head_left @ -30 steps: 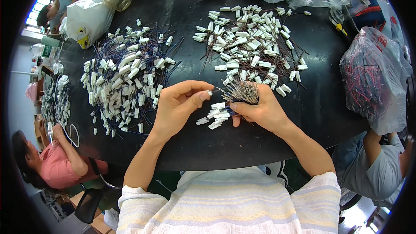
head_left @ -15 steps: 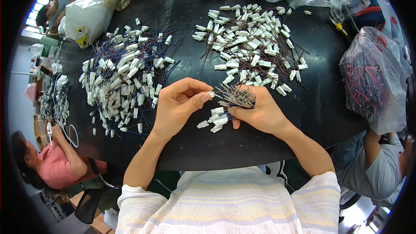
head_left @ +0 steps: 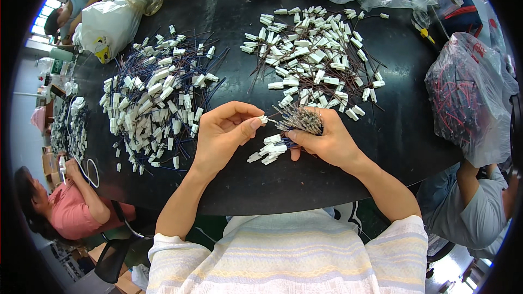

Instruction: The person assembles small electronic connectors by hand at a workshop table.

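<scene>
A small white plastic connector point(head_left: 263, 119) is pinched between the thumb and index finger of my left hand point(head_left: 224, 133). My right hand point(head_left: 335, 140) is closed around a bundle of thin wires point(head_left: 299, 120) whose metal-tipped ends fan out toward the left hand. One tip reaches the pinched connector; whether it sits inside is too small to tell. Below my right thumb, several white connectors point(head_left: 272, 149) on dark blue wires stick out from the same hand. Both hands are above the near part of the black table point(head_left: 234, 193).
Beyond my left hand lies a heap of white connectors on blue wires point(head_left: 158, 95). Another heap, on brown wires point(head_left: 316, 54), lies beyond my right hand. A clear bag of red and dark wires point(head_left: 463, 98) stands at the right. Co-workers sit at both sides.
The pinched connector and a wire tip from the bundle now line up closely. My left fingers have shifted slightly, and the wire bundle has turned a little in my right hand.
</scene>
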{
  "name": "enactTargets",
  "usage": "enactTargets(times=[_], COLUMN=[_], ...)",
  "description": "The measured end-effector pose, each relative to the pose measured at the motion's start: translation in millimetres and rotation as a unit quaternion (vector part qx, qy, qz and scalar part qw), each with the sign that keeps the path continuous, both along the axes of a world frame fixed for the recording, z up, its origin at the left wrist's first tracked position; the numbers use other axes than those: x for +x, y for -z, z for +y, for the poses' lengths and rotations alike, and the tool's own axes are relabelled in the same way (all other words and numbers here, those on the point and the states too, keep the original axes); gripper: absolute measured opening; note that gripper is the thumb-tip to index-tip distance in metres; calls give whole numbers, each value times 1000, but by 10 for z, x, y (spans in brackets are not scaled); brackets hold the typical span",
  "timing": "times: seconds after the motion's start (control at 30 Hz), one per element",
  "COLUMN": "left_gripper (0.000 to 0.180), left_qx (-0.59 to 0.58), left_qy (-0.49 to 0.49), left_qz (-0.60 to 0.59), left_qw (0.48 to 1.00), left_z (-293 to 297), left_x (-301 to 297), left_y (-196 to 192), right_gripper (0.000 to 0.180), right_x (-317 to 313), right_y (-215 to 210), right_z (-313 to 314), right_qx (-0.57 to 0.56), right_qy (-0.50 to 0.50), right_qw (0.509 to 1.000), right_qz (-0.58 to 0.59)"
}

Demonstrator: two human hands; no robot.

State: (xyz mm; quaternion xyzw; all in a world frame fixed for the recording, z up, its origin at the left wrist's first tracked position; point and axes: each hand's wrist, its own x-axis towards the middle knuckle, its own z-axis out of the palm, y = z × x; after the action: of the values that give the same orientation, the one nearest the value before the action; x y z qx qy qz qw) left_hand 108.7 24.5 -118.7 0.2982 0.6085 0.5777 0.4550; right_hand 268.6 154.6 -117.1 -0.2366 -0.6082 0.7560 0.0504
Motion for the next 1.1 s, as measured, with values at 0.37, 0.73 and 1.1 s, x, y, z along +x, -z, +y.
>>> enactTargets(times=[0.37, 0.73, 1.1], left_gripper=[13, 18, 13], left_qx=[-22, -28, -34], left_qy=[-1, 26, 27], left_qz=[-79, -91, 39], left_qw=[997, 995, 998], left_z=[5, -18, -25], left_x=[71, 83, 177], left_y=[38, 13, -25], right_gripper=[5, 5, 3], right_x=[5, 14, 11], right_y=[15, 20, 14], right_z=[-1, 10, -8], right_qx=[-43, -30, 45], right_qy=[10, 7, 31], right_qw=[999, 999, 998], right_qz=[15, -16, -8])
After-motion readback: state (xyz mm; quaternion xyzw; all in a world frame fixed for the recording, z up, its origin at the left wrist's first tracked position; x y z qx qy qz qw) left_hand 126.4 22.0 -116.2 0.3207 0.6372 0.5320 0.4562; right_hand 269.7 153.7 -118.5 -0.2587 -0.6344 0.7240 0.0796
